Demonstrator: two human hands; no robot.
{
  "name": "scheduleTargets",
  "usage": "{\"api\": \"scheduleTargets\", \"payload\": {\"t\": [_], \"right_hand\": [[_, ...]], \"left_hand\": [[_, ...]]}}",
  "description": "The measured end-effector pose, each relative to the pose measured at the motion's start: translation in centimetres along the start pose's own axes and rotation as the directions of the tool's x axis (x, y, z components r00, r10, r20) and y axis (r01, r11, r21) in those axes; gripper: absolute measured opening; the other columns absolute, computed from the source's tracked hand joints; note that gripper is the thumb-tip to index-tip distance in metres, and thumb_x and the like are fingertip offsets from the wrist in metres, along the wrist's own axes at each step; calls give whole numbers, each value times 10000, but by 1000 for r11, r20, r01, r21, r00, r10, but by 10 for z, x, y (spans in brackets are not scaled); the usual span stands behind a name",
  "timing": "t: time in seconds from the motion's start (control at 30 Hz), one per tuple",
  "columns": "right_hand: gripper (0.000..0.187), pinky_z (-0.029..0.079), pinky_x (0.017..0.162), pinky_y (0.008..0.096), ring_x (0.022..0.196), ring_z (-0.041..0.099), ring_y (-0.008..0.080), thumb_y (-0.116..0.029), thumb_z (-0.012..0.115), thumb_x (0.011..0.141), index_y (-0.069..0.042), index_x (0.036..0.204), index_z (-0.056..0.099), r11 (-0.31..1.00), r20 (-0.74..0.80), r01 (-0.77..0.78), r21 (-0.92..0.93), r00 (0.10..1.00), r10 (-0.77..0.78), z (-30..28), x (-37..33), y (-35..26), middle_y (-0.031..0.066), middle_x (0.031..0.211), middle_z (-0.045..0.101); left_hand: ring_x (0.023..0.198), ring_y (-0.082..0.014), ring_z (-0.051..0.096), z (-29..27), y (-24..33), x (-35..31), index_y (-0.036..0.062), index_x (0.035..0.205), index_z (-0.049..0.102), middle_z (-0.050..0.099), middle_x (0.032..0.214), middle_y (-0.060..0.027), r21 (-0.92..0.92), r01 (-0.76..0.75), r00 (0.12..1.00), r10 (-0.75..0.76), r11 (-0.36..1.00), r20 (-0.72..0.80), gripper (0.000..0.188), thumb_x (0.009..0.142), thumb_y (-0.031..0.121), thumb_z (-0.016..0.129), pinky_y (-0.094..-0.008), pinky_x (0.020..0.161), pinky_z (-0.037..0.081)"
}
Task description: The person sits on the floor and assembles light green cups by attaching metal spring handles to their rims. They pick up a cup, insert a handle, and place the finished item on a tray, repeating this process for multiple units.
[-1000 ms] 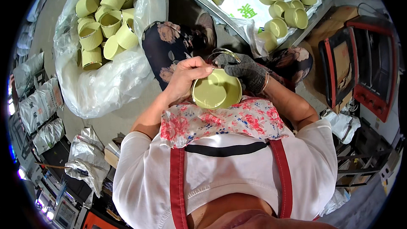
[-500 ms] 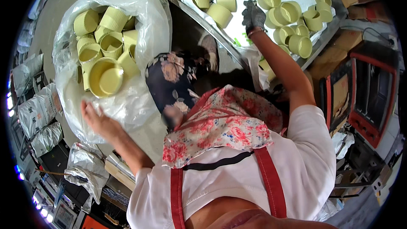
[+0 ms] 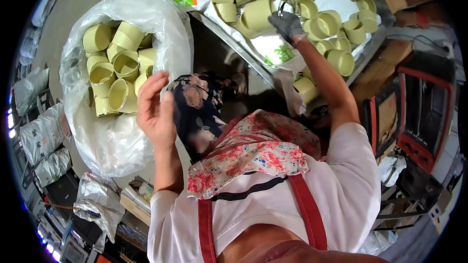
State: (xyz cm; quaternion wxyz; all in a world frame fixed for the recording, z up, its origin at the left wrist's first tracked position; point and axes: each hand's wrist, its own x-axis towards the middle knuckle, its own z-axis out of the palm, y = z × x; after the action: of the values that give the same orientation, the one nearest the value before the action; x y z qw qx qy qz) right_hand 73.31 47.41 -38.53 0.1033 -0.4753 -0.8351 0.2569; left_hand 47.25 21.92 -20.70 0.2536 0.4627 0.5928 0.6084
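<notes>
My right hand (image 3: 287,25), in a dark grey glove, is over the metal tray (image 3: 379,44) at the upper right. Its fingers are closed at a thin, shiny ring-shaped thing (image 3: 288,4), whose exact kind I cannot make out. Pale yellow ribbed cups (image 3: 325,24) crowd the tray around it, and a larger-looking cup (image 3: 257,15) lies just left of the glove. Bare and holding nothing, my left hand (image 3: 158,109) is raised with thumb and fingers apart. It hangs by the right edge of a clear plastic bag (image 3: 170,19), where several of the same cups (image 3: 123,96) lie heaped.
White sheeting with green print (image 3: 280,54) lines the tray, its near corner hanging over the edge. Right of the tray stand cardboard boxes (image 3: 385,63) and a red-framed machine (image 3: 424,117). Silvery plastic sacks (image 3: 100,199) lie at the lower left.
My left hand has moved right, from below the bag's heap to its right edge. The front cup sits lower in the heap. A shiny ring now shows at my right hand.
</notes>
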Motion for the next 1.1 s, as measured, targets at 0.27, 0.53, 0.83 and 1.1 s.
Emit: {"api": "scheduleTargets", "payload": {"t": [0.27, 0.53, 0.83, 1.1], "right_hand": [[258, 428, 571, 315, 584, 519, 178, -292, 589, 782, -39, 775, 540, 790, 396, -46, 611, 882, -255, -65, -180, -99, 89, 641, 533], [205, 443, 634, 320, 658, 546, 212, -258, 587, 781, -60, 837, 584, 817, 378, 33, 575, 875, -302, -51, -260, -135, 90, 710, 573], [298, 478, 732, 311, 819, 595, 243, -221, 578, 760, -80, 1022, 580, 793, -85, 590, 150, 807, -584, -28, -294, -163, 88, 850, 609], [252, 489, 719, 320, 826, 593, 227, -133, 516, 760, -93, 998, 588, 680, -99, 689, 252, 717, -690, -6, -274, -138, 71, 905, 615]], "left_hand": [[1170, -319, 375, 82, 8, -19, 54, 1233, 416, 332, 1288, -189, 161, -313, 696, 111, 936, 709, 618, 715, 292, 654, -369, 958, 327], [829, -202, 480, 66, 4, -103, 5, 934, 517, 459, 862, -83, 173, -57, 597, -105, 983, 795, 357, 719, 249, 664, -288, 763, 382], [817, -94, 460, 23, -3, -115, 22, 804, 602, 463, 847, 1, -27, 654, 424, -337, 756, 841, 143, 708, 91, 680, -216, 762, 360], [849, -105, 470, 5, -16, -131, 15, 800, 632, 475, 904, -20, -87, 383, 652, -203, 920, 730, 186, 640, 19, 728, -219, 780, 374]]}}
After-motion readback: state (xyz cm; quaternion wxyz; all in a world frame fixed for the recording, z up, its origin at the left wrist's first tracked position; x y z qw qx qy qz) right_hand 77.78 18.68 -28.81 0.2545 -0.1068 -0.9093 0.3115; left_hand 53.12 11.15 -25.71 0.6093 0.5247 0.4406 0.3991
